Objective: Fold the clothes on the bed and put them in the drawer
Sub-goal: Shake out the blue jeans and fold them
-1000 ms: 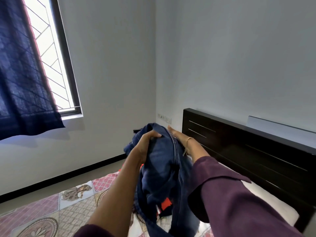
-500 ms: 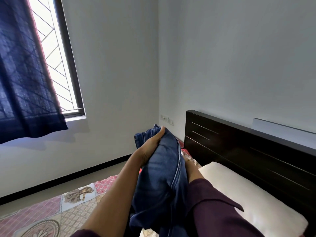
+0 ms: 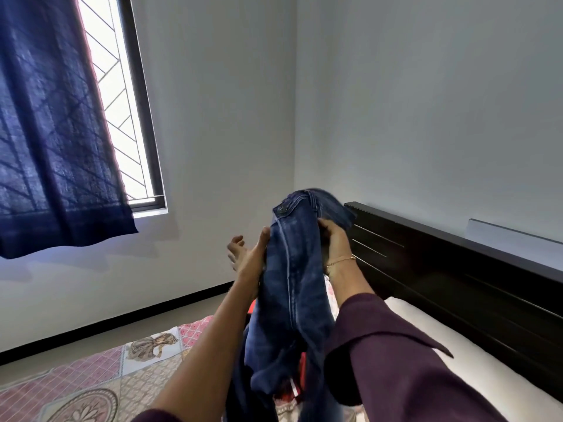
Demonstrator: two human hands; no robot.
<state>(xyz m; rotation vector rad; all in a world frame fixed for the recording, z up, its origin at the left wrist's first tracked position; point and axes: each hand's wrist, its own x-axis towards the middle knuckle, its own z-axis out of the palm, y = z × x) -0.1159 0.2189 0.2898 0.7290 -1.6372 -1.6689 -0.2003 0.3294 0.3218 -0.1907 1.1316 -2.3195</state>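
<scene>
A pair of dark blue jeans [image 3: 292, 284] hangs bunched in the air above the bed, waistband and button at the top. My right hand [image 3: 333, 243] grips the upper part from the right, fingers curled over the denim. My left hand [image 3: 246, 254] lies against the left edge of the jeans: its thumb touches the cloth, and its loosely bent fingers point away to the left and hold nothing. A red garment [image 3: 292, 389] shows under the hanging legs, mostly hidden. No drawer is in view.
The bed has a patterned pink and beige sheet [image 3: 91, 379], a white pillow [image 3: 457, 360] and a dark headboard [image 3: 457, 269] against the right wall. A window with a blue curtain [image 3: 51, 132] is on the left wall. A strip of floor runs beside the bed.
My left hand has let go of the top of the jeans and its fingers have come away. My right hand has come round and taken hold from the right; the waistband now sticks up.
</scene>
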